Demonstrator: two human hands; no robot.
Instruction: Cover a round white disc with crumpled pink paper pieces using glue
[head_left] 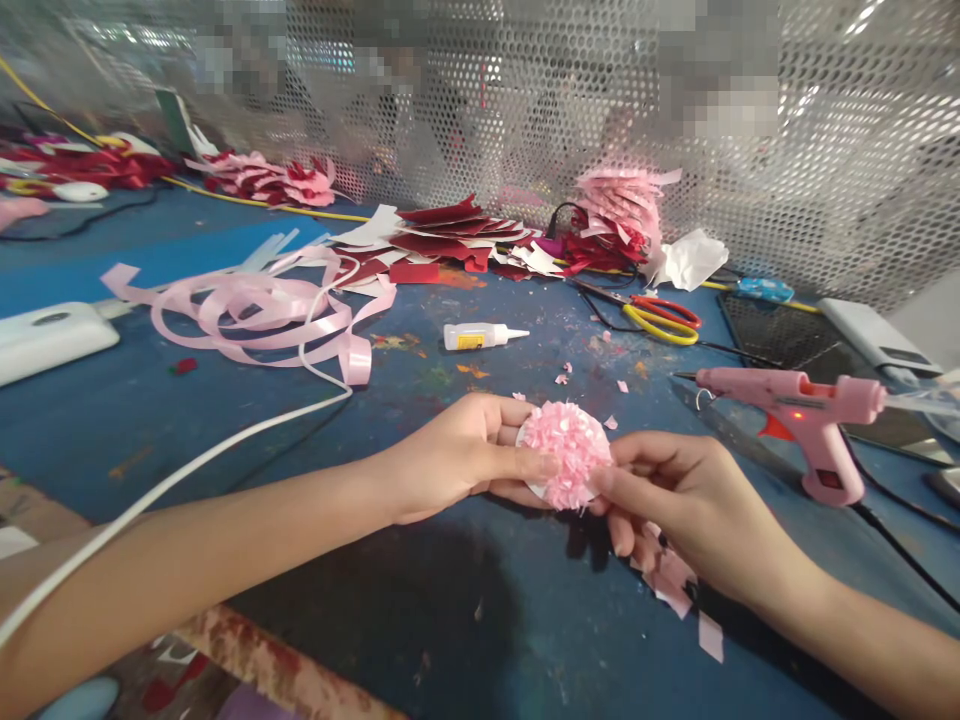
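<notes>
Between my two hands is a round white disc [568, 455] covered with ruffled pink paper pieces, held above the blue table. My left hand [469, 450] grips it from the left, thumb on the front and fingers behind. At its right edge, my right hand [675, 500] pinches with thumb and forefinger; whether a small piece is in that pinch I cannot make out. Pink paper scraps [667, 580] lie under my right hand. A pink hot glue gun [802, 410] with a lit red light rests to the right.
A small glue bottle [476, 337] lies beyond the disc, scissors [660, 318] to its right. Pink ribbon [255, 310] coils at left. A white cable [225, 450] crosses over my left forearm. Stacked red papers [457, 235] lie along the perforated metal screen [495, 120]. A dark tablet [795, 350] lies behind the glue gun.
</notes>
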